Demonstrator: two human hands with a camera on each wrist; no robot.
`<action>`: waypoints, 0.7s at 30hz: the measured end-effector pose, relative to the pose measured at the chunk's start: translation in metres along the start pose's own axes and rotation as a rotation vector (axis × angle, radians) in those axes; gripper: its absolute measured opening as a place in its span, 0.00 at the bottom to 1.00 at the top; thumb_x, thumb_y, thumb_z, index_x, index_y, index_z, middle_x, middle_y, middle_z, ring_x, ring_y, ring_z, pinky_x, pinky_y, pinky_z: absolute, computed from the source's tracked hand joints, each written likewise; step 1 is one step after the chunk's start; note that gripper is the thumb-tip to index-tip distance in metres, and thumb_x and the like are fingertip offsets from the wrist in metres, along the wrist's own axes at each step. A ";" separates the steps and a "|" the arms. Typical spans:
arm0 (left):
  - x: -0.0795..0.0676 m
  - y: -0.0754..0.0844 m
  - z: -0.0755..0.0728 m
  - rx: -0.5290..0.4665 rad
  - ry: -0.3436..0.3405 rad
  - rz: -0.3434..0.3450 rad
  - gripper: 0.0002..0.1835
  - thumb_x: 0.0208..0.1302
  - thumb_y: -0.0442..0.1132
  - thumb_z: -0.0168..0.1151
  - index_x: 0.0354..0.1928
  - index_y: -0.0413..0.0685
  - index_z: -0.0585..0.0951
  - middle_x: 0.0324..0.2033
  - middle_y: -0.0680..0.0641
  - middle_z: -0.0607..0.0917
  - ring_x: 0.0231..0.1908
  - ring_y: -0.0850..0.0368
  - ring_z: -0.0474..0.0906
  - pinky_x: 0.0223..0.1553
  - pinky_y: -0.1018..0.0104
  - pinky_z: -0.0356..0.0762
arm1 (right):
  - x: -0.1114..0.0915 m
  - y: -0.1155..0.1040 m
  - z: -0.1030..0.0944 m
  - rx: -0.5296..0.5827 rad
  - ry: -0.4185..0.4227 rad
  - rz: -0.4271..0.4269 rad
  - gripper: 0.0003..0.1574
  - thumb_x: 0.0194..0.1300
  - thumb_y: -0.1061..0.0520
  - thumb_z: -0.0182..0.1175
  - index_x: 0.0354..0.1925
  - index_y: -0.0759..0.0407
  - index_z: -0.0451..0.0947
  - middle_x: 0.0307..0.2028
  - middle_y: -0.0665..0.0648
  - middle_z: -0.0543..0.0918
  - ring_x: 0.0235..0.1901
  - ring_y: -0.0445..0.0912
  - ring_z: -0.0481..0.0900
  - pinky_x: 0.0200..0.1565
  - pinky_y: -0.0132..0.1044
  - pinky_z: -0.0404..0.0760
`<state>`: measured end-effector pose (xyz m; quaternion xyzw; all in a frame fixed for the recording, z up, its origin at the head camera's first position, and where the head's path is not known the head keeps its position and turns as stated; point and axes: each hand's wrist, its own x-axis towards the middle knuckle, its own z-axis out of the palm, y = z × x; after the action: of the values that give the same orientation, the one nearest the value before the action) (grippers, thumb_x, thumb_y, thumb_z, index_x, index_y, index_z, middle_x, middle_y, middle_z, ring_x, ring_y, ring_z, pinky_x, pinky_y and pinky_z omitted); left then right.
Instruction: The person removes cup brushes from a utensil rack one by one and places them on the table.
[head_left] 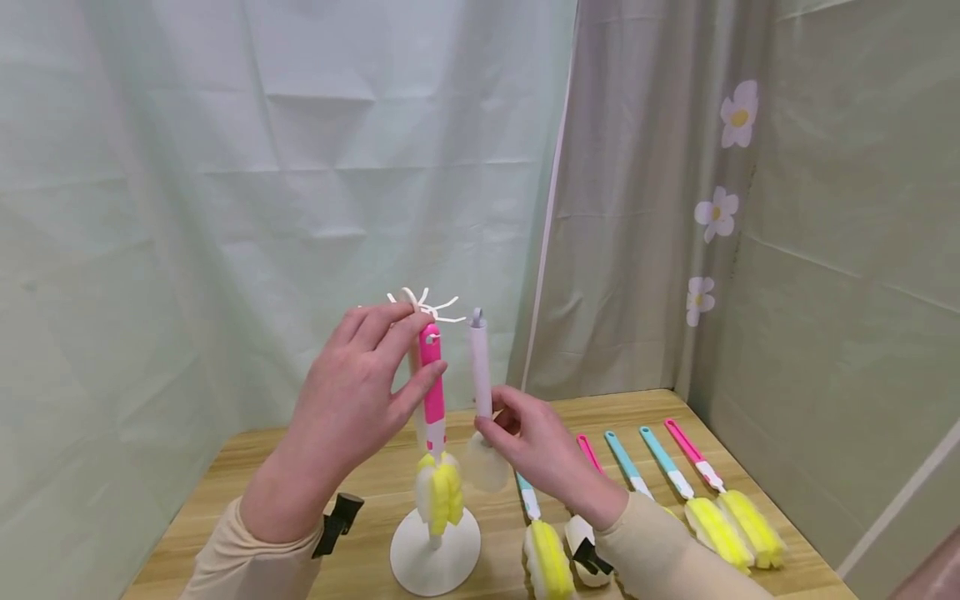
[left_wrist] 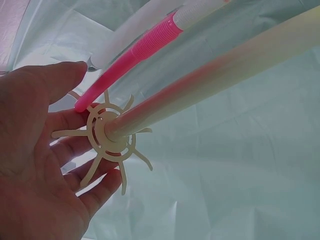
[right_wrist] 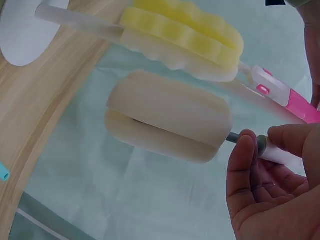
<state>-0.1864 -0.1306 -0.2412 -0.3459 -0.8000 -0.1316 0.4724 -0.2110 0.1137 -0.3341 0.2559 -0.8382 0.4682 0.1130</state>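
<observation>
A white stand with a ring of hooks at its top rises from a round base. My left hand cups the hook ring, fingers behind it and thumb apart. From a hook hangs a pink-handled sponge brush, its yellow and white sponge low beside the pole; my left thumb is close to its handle. My right hand pinches a pale-handled sponge brush near the handle's lower end. That brush stands upright, loop on top and off-white sponge below, right of the stand.
On the wooden table at right lie several more sponge brushes, among them a teal-handled brush and a pink-handled brush. Behind the table hangs a pale curtain; another curtain closes the right side.
</observation>
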 end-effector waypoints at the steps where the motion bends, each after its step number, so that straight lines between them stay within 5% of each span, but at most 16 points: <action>1: 0.000 0.000 0.000 0.000 -0.001 -0.001 0.27 0.65 0.40 0.82 0.63 0.40 0.85 0.59 0.38 0.84 0.56 0.35 0.78 0.57 0.43 0.83 | 0.000 0.001 -0.001 -0.001 0.003 0.001 0.10 0.79 0.55 0.70 0.56 0.50 0.85 0.36 0.45 0.85 0.33 0.45 0.82 0.34 0.38 0.84; 21: -0.001 0.000 0.001 -0.006 0.007 -0.004 0.28 0.64 0.40 0.83 0.63 0.39 0.85 0.59 0.37 0.84 0.56 0.34 0.78 0.58 0.43 0.82 | -0.008 0.013 -0.013 0.005 0.011 0.012 0.09 0.79 0.58 0.69 0.55 0.53 0.85 0.36 0.47 0.85 0.31 0.44 0.82 0.34 0.37 0.84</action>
<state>-0.1871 -0.1305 -0.2430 -0.3451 -0.7987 -0.1363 0.4737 -0.2116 0.1328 -0.3403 0.2485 -0.8379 0.4724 0.1141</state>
